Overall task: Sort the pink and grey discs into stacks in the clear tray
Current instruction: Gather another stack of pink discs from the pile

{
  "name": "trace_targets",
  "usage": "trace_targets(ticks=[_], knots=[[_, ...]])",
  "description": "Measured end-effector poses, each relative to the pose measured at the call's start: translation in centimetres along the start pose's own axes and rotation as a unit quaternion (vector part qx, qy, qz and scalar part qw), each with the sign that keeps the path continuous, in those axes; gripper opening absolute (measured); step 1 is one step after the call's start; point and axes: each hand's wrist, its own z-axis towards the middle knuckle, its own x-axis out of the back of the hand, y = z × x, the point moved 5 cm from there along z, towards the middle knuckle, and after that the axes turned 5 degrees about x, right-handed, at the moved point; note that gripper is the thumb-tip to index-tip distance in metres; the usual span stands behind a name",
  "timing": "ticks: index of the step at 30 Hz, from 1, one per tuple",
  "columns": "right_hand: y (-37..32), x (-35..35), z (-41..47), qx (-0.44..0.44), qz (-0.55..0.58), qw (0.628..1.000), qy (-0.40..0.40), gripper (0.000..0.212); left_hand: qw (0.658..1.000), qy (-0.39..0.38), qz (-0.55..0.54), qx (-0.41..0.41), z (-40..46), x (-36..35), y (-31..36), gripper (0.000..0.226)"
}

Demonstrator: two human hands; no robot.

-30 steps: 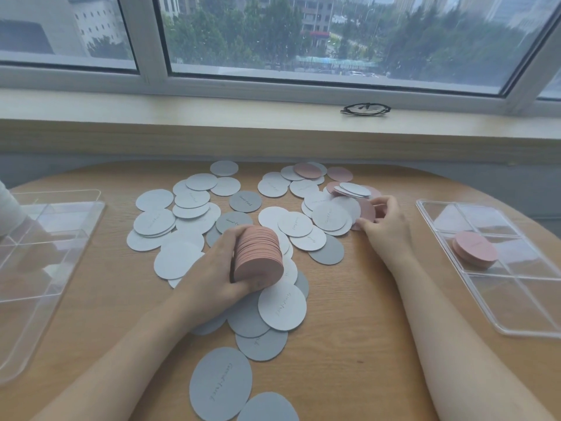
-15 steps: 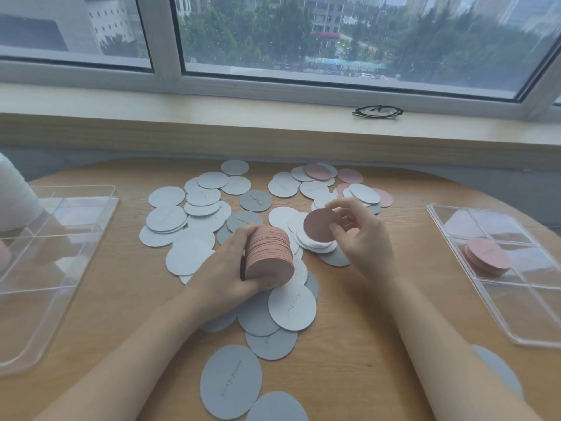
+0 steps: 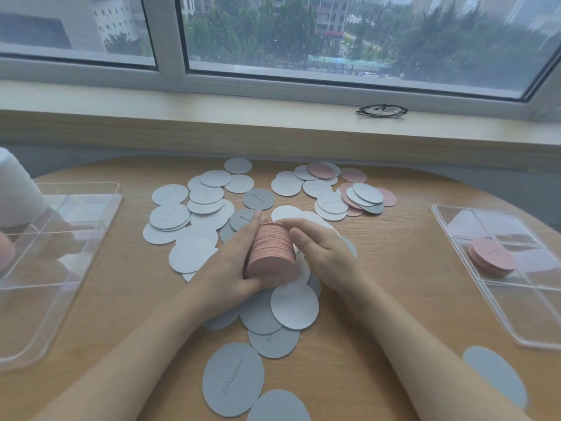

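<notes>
Hands first: left hand (image 3: 226,268) grips the pink stack (image 3: 271,253) on edge, thumb under, fingers curled over the far side. Right hand (image 3: 326,253) presses its fingers against the stack's right face, flattish, not curled round it as far as I can tell. Stack sits just above the grey discs (image 3: 294,305) mid-table. More greys fan out left and near; loose pinks (image 3: 352,175) lie mixed with greys at the far right. Right tray (image 3: 516,323) holds a short pink pile (image 3: 491,259) in a middle compartment; left tray (image 3: 60,268) sits well apart.

Risks, my read: stack is tall and held sideways, so easing the squeeze could let it splay and scatter. Carrying it to the right tray one-handed looks shaky. Setting it onto the tilted pile could topple both.
</notes>
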Motion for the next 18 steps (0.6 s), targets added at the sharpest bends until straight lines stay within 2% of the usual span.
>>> trace_targets(ticks=[2,4,5,7,9,10,12,14,16,18], knots=[[-0.1,-0.4,0.0,-0.007,0.005,0.999,-0.039,0.032,1.0,0.006,0.006,-0.007,0.0,0.1,0.1,0.112],[-0.3,0.2,0.2,0.001,-0.002,0.999,-0.042,0.029,1.0,0.007,-0.017,-0.006,-0.1,0.2,0.0,0.105],[-0.3,1.0,0.5,0.007,-0.016,1.0,-0.017,0.027,1.0,0.007,-0.03,-0.004,-0.1,0.2,0.0,0.101],[0.7,3.7,1.2,0.011,-0.089,0.992,0.086,0.02,0.999,0.013,-0.038,-0.005,-0.2,0.2,0.0,0.096],[2.6,7.2,1.7,-0.011,-0.215,0.959,0.185,0.013,0.999,0.015,-0.04,-0.005,-0.2,0.2,0.0,0.094],[3.6,8.7,1.9,-0.027,-0.29,0.933,0.211,0.014,0.999,0.015,-0.042,-0.004,-0.2,0.2,0.0,0.094],[5.3,11.1,2.5,-0.069,-0.414,0.886,0.195,0.022,0.999,0.014,-0.041,-0.003,-0.2,0.2,-0.1,0.094],[6.5,12.5,3.1,-0.103,-0.483,0.858,0.145,0.03,0.999,0.016,-0.041,-0.005,-0.2,0.2,-0.1,0.093],[7.1,13.1,4.0,-0.116,-0.518,0.841,0.106,0.039,0.999,0.018,-0.039,-0.008,-0.2,0.2,-0.1,0.093],[7.4,13.6,4.8,-0.136,-0.515,0.842,0.083,0.048,0.999,0.017,-0.038,-0.007,-0.2,0.2,-0.1,0.094]])
